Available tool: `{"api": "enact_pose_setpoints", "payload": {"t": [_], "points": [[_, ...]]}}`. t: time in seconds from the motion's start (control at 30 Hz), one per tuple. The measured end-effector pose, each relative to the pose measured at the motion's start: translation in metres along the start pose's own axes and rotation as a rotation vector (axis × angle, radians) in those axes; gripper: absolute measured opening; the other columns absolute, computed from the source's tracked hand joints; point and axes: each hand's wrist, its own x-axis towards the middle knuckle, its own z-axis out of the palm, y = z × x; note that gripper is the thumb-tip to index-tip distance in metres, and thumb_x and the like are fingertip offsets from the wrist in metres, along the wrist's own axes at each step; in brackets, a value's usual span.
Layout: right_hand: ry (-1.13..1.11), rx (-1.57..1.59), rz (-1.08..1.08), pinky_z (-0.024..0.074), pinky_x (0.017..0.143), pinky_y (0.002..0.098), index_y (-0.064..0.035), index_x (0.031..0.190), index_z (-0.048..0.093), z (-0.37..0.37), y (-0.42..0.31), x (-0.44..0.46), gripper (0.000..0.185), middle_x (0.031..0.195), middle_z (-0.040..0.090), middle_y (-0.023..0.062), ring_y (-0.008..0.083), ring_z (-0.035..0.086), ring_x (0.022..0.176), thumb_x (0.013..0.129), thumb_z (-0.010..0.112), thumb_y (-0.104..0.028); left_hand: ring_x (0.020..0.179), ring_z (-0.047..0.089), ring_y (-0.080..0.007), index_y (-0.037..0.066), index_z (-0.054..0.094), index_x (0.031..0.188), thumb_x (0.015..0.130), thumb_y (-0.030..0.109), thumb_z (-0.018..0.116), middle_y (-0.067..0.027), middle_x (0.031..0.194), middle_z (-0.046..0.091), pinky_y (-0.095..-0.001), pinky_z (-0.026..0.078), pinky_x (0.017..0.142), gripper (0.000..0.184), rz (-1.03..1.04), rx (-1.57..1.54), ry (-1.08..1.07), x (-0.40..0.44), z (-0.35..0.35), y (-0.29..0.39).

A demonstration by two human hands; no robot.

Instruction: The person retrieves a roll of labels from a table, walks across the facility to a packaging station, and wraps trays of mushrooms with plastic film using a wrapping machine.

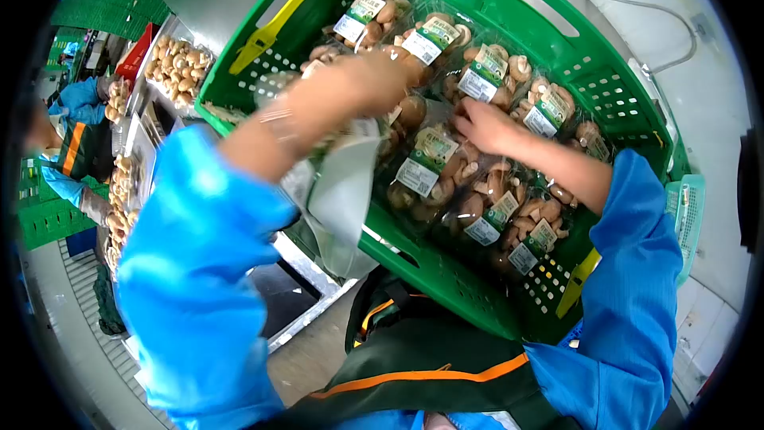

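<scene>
A green perforated crate (446, 291) holds several clear packs of brown mushrooms with white and green labels. Over the crate's left part is my left hand (358, 84), smeared by motion, so its fingers cannot be made out. My right hand (481, 123) reaches in from the right; its fingertips touch the packs near the middle, beside a labelled mushroom pack (430, 163), and what they hold, if anything, is hidden. A translucent plastic sheet (346, 191) hangs over the crate's near left edge, below my left wrist.
Loose mushrooms (177, 70) lie in a tray at the upper left. Another person (76, 123) in blue sleeves stands at the far left beside more mushrooms. A pale green basket (686, 223) is right of the crate. Yellow handles (274, 24) sit on the crate.
</scene>
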Motion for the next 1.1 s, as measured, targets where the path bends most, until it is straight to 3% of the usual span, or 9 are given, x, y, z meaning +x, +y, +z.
{"api": "enact_pose_setpoints", "payload": {"t": [0.2,0.3,0.47,0.6,0.7,0.8,0.97,1.03,1.1], "points": [[0.231,0.128,-0.117,0.0443,0.071,0.0435,0.0015,0.093,0.047,0.019,0.012,-0.010,0.021,0.088,0.057,0.0221,0.0383,0.056,0.084,0.085,0.048,-0.018,0.091,0.058,-0.0351,0.002,0.043,0.112,0.081,0.022,0.053,-0.0221,0.098,0.059,-0.0424,0.046,0.076,0.038,-0.225,0.175,-0.259,0.043,0.019,0.010],[0.269,0.177,-0.167,0.0448,0.068,0.0422,0.0012,0.090,0.048,0.023,0.015,-0.008,0.019,0.085,0.058,0.0194,0.0357,0.057,0.079,0.085,0.049,-0.017,0.096,0.056,-0.0351,0.001,0.040,0.116,0.082,0.031,0.053,-0.0239,0.102,0.057,-0.0423,0.044,0.080,0.046,-0.266,0.120,-0.157,0.034,0.014,-0.012],[0.205,0.157,-0.152,0.0449,0.065,0.0419,0.0011,0.088,0.047,0.019,0.016,-0.008,0.022,0.082,0.058,0.0186,0.0351,0.057,0.076,0.085,0.051,-0.020,0.102,0.053,-0.0292,0.013,0.053,0.109,0.079,0.038,0.055,-0.0137,0.111,0.055,-0.0386,0.042,0.086,0.038,-0.216,-0.013,-0.124,0.043,0.011,-0.035],[0.278,0.238,-0.279,0.0446,0.062,0.0402,-0.0011,0.089,0.046,0.021,0.020,-0.012,0.019,0.080,0.057,0.0161,0.0338,0.057,0.074,0.084,0.053,-0.018,0.079,0.060,-0.0244,0.011,0.058,0.089,0.077,0.020,0.061,-0.0092,0.083,0.063,-0.0337,0.046,0.071,0.015,-0.110,-0.137,0.093,0.048,0.038,-0.078],[0.337,0.293,-0.391,0.0444,0.059,0.0387,-0.0030,0.088,0.045,0.021,0.023,-0.017,0.017,0.078,0.056,0.0143,0.0325,0.057,0.071,0.083,0.055,-0.016,0.093,0.057,-0.0277,0.017,0.058,0.099,0.078,0.031,0.060,-0.0118,0.097,0.061,-0.0364,0.044,0.080,0.025,-0.115,-0.264,0.015,0.049,0.034,-0.095],[0.341,0.315,-0.493,0.0439,0.055,0.0379,-0.0044,0.089,0.044,0.021,0.028,-0.015,0.018,0.076,0.054,0.0125,0.0305,0.056,0.066,0.083,0.056,-0.017,0.093,0.057,-0.0286,0.017,0.058,0.099,0.078,0.031,0.060,-0.0131,0.096,0.062,-0.0362,0.045,0.080,0.025,-0.143,-0.277,-0.010,0.053,0.034,-0.097],[0.366,-0.108,-0.557,0.0464,0.052,0.0349,-0.0036,0.091,0.043,0.023,0.020,0.009,0.018,0.084,0.052,0.0128,0.0303,0.054,0.059,0.082,0.056,-0.012,0.097,0.056,-0.0303,0.016,0.052,0.111,0.078,0.032,0.059,-0.0148,0.099,0.061,-0.0371,0.044,0.082,0.038,-0.221,-0.083,0.014,0.056,0.036,-0.079],[0.219,-0.089,-0.309,0.0474,0.051,0.0324,-0.0032,0.098,0.044,0.015,0.012,0.002,0.023,0.093,0.050,0.0137,0.0272,0.055,0.063,0.081,0.056,-0.012,0.098,0.055,-0.0312,0.015,0.049,0.117,0.077,0.033,0.060,-0.0163,0.100,0.060,-0.0375,0.044,0.083,0.045,-0.206,-0.067,0.080,0.039,0.027,-0.074],[0.449,-0.201,-0.523,0.0466,0.078,0.0422,-0.0072,0.120,0.039,-0.001,0.013,-0.017,0.045,0.116,0.041,0.0130,0.0276,0.050,0.096,0.081,0.056,-0.021,0.094,0.057,-0.0328,0.011,0.046,0.120,0.073,0.035,0.064,-0.0196,0.100,0.059,-0.0381,0.044,0.081,0.056,-0.214,-0.183,0.150,0.013,0.009,-0.065]]}}
